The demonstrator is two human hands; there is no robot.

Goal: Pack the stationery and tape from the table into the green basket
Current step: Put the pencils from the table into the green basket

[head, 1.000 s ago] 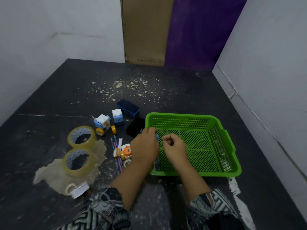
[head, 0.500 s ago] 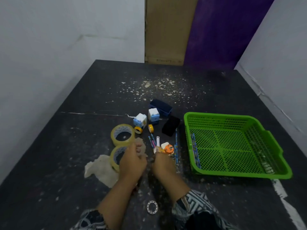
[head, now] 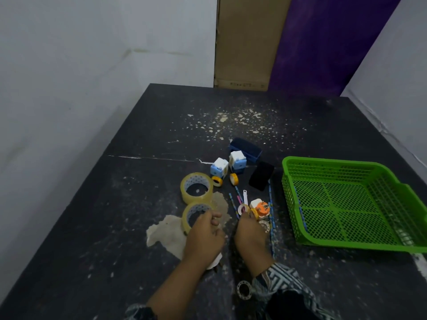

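Head view: blue pencil near-to-far

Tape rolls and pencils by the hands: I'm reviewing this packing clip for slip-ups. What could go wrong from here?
1. The left hand is at the near tape roll, which lies partly on a beige patch; it may stick or drag there.
2. The right hand reaches into crowded small items; thin pencils could roll or scatter.
3. The green basket is open mesh, so pencils might poke through.
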